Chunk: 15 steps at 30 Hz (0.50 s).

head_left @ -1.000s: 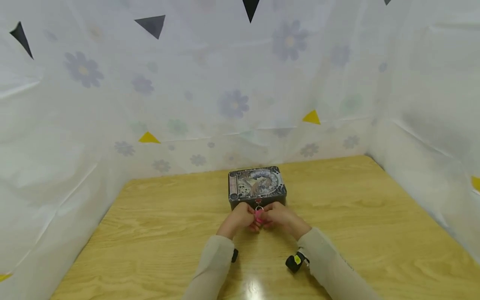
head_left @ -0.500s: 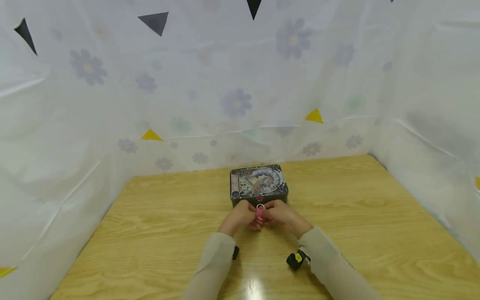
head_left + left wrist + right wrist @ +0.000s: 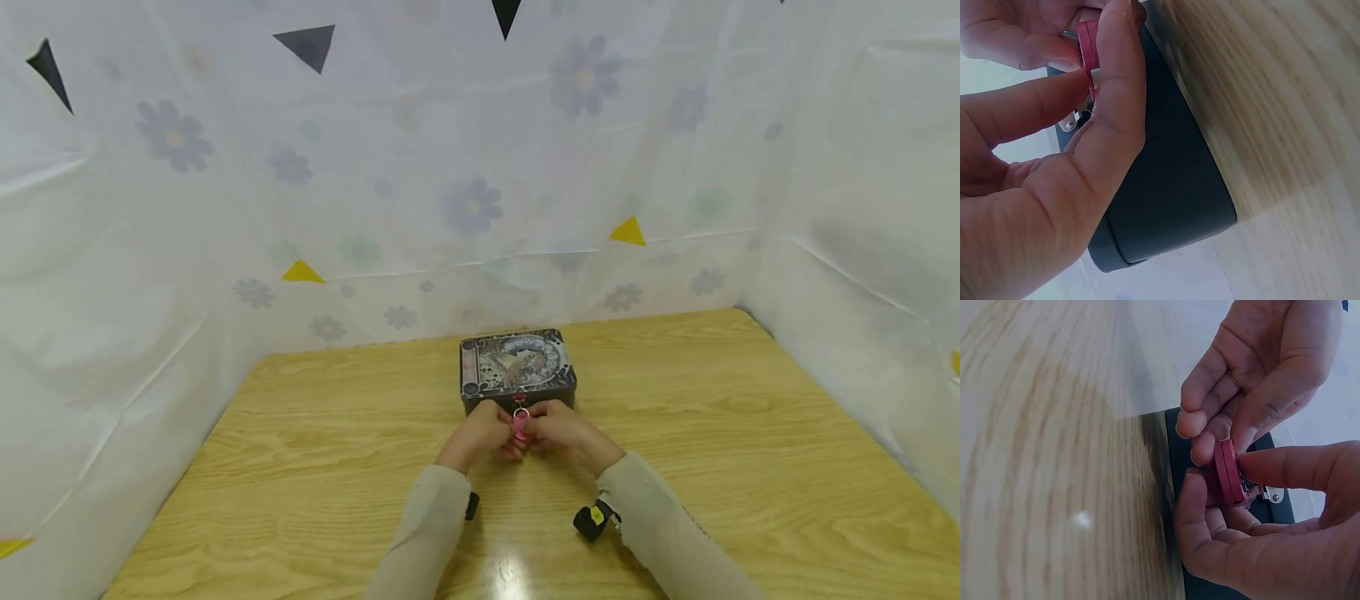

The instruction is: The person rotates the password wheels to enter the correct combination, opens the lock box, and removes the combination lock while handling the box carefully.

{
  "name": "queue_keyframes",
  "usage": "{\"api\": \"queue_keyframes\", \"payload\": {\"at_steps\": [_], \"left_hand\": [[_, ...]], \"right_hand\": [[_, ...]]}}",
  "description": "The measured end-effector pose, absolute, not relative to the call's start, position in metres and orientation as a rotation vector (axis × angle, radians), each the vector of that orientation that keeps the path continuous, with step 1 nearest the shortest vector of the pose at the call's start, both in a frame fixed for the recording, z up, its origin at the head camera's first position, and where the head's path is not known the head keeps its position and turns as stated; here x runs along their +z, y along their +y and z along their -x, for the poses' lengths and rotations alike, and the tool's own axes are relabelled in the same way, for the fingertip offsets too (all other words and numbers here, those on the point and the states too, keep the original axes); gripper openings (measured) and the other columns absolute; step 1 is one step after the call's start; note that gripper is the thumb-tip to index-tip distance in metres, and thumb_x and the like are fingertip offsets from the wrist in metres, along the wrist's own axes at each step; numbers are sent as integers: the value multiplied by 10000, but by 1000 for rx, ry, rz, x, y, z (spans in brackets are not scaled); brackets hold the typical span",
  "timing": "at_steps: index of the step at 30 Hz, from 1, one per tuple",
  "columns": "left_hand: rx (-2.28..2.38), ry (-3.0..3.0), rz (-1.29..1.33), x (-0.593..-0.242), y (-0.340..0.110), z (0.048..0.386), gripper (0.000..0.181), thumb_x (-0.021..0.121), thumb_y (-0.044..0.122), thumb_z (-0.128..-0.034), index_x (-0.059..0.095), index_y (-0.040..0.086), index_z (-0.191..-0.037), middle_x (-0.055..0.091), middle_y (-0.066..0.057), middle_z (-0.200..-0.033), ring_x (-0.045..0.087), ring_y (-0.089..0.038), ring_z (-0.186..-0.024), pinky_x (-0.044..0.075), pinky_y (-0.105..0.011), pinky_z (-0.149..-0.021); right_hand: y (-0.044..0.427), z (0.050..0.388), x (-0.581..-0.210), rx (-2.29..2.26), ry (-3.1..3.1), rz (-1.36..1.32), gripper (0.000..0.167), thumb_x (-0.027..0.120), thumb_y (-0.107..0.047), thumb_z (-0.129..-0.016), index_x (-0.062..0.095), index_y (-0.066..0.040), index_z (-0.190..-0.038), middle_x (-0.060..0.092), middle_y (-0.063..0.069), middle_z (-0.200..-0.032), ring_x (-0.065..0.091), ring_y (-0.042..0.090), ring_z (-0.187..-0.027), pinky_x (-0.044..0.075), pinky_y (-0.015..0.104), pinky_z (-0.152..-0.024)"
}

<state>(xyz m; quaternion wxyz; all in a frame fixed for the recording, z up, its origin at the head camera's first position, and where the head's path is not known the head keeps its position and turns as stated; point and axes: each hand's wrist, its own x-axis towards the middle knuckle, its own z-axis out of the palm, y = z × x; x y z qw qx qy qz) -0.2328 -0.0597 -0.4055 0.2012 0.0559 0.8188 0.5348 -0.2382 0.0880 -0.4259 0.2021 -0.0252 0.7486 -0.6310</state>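
Observation:
A pink padlock [image 3: 521, 426] hangs by its silvery shackle [image 3: 521, 412] at the front of a dark box [image 3: 517, 364] with an ornate printed lid. From the left, my left hand [image 3: 483, 431] pinches the padlock's body between thumb and fingers. My right hand [image 3: 564, 429] grips it from the other side, its thumb on one face and curled fingers opposite, as the right wrist view shows. Part of a metal latch [image 3: 1274, 494] appears beside the fingers there. The fingers cover much of the padlock, and what is on its faces cannot be made out.
The box's lid is down, and it stands near the back of a wood-grain table [image 3: 337, 467]. White sheeting with flowers [image 3: 474, 206] encloses the back and sides. Dark wrist straps, one with a yellow mark [image 3: 596, 515], sit below the sleeves.
The head view has shifted slightly. Both hands stay on the padlock at the front of the box, with hardly any visible finger movement.

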Motion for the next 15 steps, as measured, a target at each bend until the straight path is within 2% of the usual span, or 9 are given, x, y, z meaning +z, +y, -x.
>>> {"api": "queue_keyframes", "payload": {"at_steps": [15], "left_hand": [[1520,2291,-145,-405,-59,231,102,473,-134,-870,572,-123,-846,659,-299,-766,691,-380,-706,590,-374,-626]], "right_hand": [[89,237,-424,-1731,2099,156,231,486,-5,-940,505,163,-1096,568,90,-870,555,140,-746,551,293,-685]]}}
